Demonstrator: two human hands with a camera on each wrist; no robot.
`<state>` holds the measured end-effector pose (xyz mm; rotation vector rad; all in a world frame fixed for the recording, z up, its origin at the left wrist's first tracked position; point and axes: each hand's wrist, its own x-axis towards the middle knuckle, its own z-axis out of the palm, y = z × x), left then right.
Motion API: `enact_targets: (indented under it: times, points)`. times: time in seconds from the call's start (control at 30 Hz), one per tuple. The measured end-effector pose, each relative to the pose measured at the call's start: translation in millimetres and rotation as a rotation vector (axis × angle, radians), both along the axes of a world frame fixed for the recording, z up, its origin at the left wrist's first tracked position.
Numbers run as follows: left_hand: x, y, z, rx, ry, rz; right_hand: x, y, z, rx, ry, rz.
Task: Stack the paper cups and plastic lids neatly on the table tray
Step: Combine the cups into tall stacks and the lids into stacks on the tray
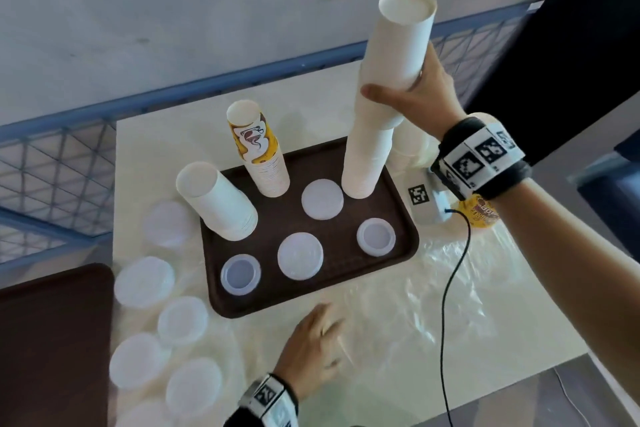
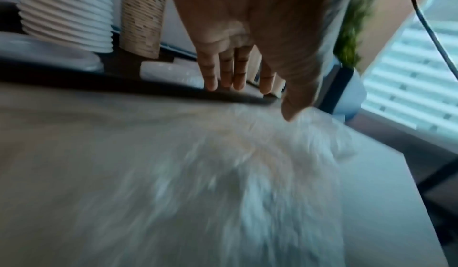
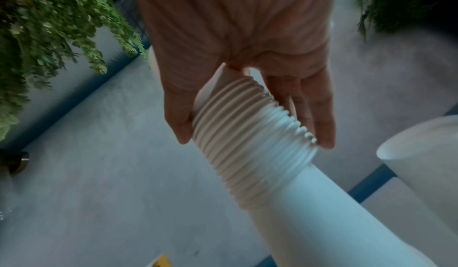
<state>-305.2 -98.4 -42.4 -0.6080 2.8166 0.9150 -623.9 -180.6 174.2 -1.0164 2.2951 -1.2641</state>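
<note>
A brown tray (image 1: 346,239) holds a tall white cup stack (image 1: 367,156) at its far right. My right hand (image 1: 415,90) grips an upper section of white cups (image 1: 398,45), which leans on that stack. In the right wrist view, thumb and fingers of this hand (image 3: 252,140) curl round the ribbed rims of the cups (image 3: 310,212). A yellow printed cup stack (image 1: 259,152) and a short white stack (image 1: 218,204) also stand on the tray, with several lids (image 1: 300,255). My left hand (image 1: 311,347), blurred, hovers with straight fingers (image 2: 238,79) near the tray's front rim (image 2: 124,81), holding nothing.
Several loose white lids (image 1: 143,281) lie on the table left of the tray. A second brown tray (image 1: 52,340) sits at the left edge. Crinkled clear plastic (image 1: 450,288) covers the table's right side, crossed by a black cable (image 1: 453,270). More cups (image 1: 408,146) lie behind my right wrist.
</note>
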Motion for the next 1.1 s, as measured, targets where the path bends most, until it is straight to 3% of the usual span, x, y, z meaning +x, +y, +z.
enact_targets:
  times: [0.17, 0.37, 0.53, 0.67, 0.77, 0.83, 0.9, 1.0, 1.1]
  points:
    - [44.1, 17.1, -23.6, -0.151, -0.324, -0.158, 4.4, -5.9, -24.3, 0.013, -0.091, 0.031]
    - [47.8, 22.8, -24.1, -0.127, -0.451, -0.131, 21.2, 12.3, -59.0, 0.029, -0.206, 0.018]
    - [44.7, 19.7, -22.1, -0.097, -0.473, -0.152, 36.6, 88.3, -114.6, 0.278, -0.373, -0.069]
    - [42.4, 21.0, -21.1, -0.099, -0.506, -0.149, 24.0, 163.4, -168.2, 0.347, -0.473, -0.424]
    - [40.0, 22.7, -22.9, -0.11, -0.501, -0.122, 6.8, 196.3, -190.6, 0.28, -0.366, -0.631]
    - [39.5, 23.6, -17.4, -0.124, -0.472, -0.113, -7.9, 200.4, -201.5, 0.202, -0.292, -0.614]
    - [43.3, 27.9, -23.0, -0.343, -0.258, -0.14, -22.0, 195.5, -208.6, 0.162, -0.263, -0.554]
    - [47.3, 29.2, -41.5, -0.453, -0.22, -0.097, -38.3, 182.1, -217.5, 0.103, -0.252, -0.49]
    - [44.5, 27.0, -31.7, -0.295, -0.225, -0.042, -46.3, 173.1, -226.6, 0.084, -0.294, -0.518]
